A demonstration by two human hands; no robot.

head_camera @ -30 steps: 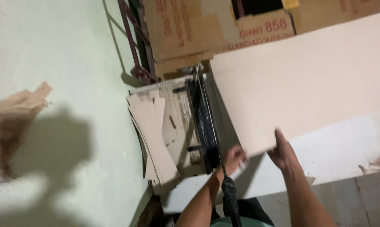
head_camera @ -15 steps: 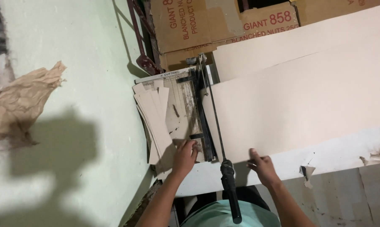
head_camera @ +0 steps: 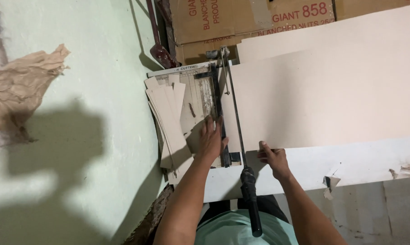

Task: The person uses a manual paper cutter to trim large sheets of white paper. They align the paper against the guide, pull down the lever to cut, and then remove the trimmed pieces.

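your left hand (head_camera: 211,138) lies flat, fingers spread, on the paper cutter (head_camera: 200,97) bed. right hand (head_camera: 273,156) pinches the big cardboard sheet (head_camera: 322,97) at its near edge. sheet looks light but floppy; support it near the blade arm (head_camera: 234,118).

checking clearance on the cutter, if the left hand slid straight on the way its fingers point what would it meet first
Probably the black clamp bar: the left hand lies flat on the cutter bed, fingers pointing up along the bar, though depth is unclear.
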